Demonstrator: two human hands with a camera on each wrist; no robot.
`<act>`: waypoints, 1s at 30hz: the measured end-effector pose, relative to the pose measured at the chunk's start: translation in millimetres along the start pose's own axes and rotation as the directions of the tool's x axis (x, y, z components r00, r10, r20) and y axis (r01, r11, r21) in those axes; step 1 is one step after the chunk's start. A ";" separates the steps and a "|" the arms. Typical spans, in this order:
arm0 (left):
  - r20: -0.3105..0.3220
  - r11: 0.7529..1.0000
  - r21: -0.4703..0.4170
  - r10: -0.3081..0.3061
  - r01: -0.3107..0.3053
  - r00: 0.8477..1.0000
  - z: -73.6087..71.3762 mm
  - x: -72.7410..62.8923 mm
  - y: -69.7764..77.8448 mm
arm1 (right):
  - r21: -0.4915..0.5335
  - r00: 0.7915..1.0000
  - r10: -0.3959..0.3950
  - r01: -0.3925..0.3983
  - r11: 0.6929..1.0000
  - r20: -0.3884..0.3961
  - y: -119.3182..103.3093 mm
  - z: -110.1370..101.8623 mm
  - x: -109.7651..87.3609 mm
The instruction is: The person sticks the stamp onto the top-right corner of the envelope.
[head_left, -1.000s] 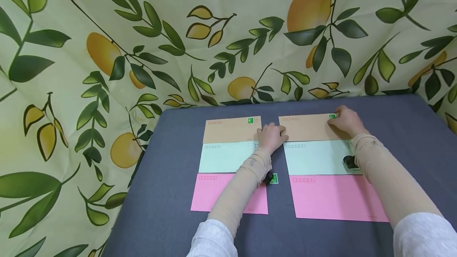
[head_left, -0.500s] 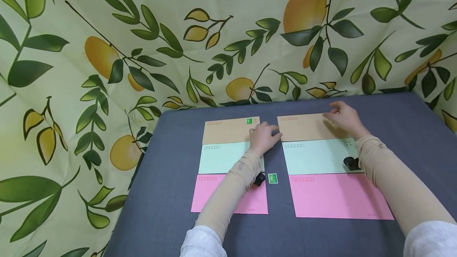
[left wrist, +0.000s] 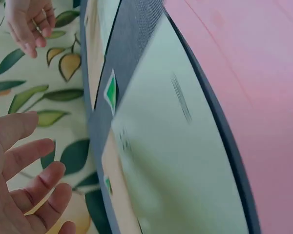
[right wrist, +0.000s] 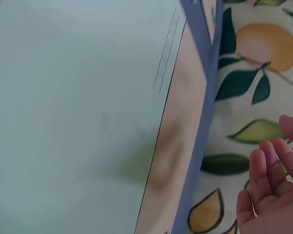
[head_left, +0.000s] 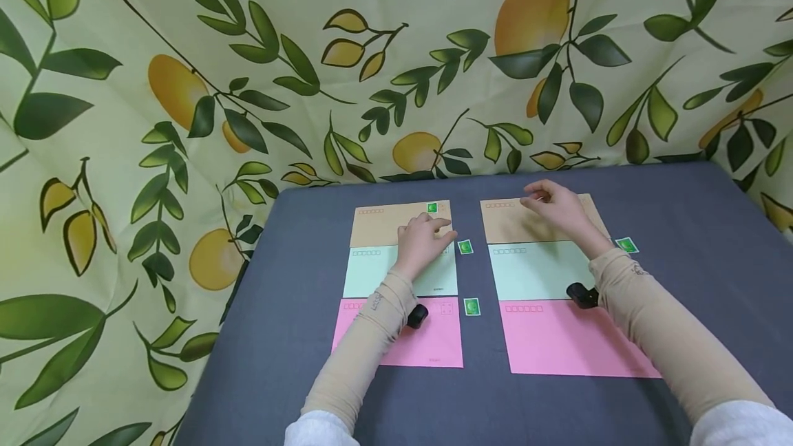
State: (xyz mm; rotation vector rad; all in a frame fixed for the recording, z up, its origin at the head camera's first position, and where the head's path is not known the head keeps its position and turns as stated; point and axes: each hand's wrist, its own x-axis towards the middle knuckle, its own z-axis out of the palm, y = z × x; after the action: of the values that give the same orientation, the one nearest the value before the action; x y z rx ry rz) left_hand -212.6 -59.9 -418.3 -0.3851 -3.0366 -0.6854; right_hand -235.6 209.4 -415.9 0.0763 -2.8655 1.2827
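Observation:
Two columns of envelopes lie on the dark blue cloth, each tan, mint and pink from back to front. In the head view my left hand hovers over the left tan envelope and mint envelope, fingers loosely spread and holding nothing. My right hand is over the right tan envelope, fingers loosely bent, also holding nothing; it hides that envelope's right corner area. A green stamp sits at the left tan envelope's upper right. Loose green stamps lie beside the left mint envelope and the left pink envelope.
Another green stamp lies right of the right column, by my right sleeve. The right mint envelope and right pink envelope lie nearer me. A leaf-and-fruit patterned curtain hangs behind the table.
My right hand has let go of the stamp at the right tan envelope's corner and moved left. My left hand has drifted left, uncovering the stamp beside the mint envelope.

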 end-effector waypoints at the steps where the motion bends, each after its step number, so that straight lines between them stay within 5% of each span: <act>1: -0.001 1.000 0.004 -0.008 0.008 1.000 -2.4 -2.4 -4.8 | 0.012 1.000 -0.012 0.012 1.000 0.003 -3.9 3.5 -0.8; 15: -0.046 0.995 -0.019 -0.102 0.102 0.994 -22.4 -37.1 -57.3 | 0.123 0.993 -0.054 0.041 0.992 0.103 -46.2 54.8 -9.1; 24: 0.011 0.978 0.043 -0.205 0.204 0.979 -36.7 -62.8 -90.4 | 0.065 0.980 -0.079 0.069 0.996 0.181 -44.6 84.8 -7.8; 30: 0.026 0.961 -0.026 -0.275 0.275 0.961 -40.0 -77.0 -107.0 | 0.038 0.973 -0.086 0.080 0.996 0.213 -40.1 93.5 -5.2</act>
State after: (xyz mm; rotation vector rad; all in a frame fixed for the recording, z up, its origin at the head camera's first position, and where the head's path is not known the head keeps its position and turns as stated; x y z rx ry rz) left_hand -165.4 -188.6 -431.8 0.0335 -3.1366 -0.7399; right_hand -226.8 113.2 -448.5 0.3522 -2.9814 1.3801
